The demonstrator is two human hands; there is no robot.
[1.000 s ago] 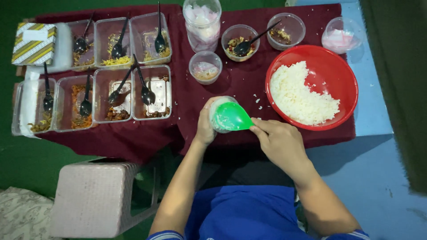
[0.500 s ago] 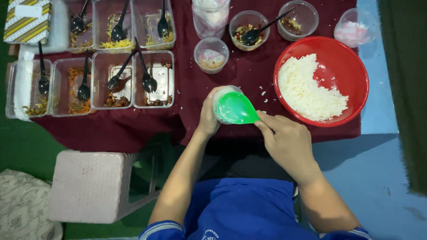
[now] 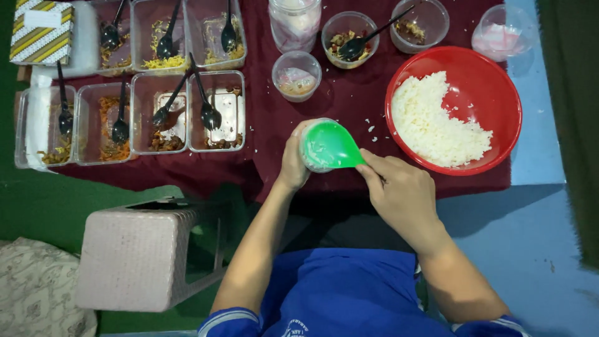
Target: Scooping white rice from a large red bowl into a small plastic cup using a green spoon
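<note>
Maroon cloth is covering the bench, with everything laid out on it. Far left: a gold-and-white striped box and a white folded cloth. Next, two rows of clear rectangular plastic trays are holding shredded orange and yellow toppings, each with a black plastic spoon resting in it. A pink plastic stool is standing off the bench's near edge, lower left.

Centre: the left hand is wrapping its fingers around a small clear plastic cup, curled tight on the cup wall, holding it upright near the bench's front edge. A green plastic rice scoop is sitting bowl-down over the cup mouth, touching it. The right hand is pinching the scoop's handle, fingers closed on it; the handle itself is mostly hidden under the hand.

Behind the cup: a small clear round tub of pale sauce, a clear jar with pink-white contents, two clear round bowls of dark chopped topping, one with a black spoon. Right: a big red round plastic bowl about half full of white cooked rice, with stray grains on the cloth beside it. Far right corner: a clear lidded cup with pink contents.

Step, as judged: rice is being pressed or tipped into the cup. Whether the cup is full cannot be told, since the scoop is covering it. Next move is probably calling for lifting the scoop clear while keeping the cup steady.
</note>
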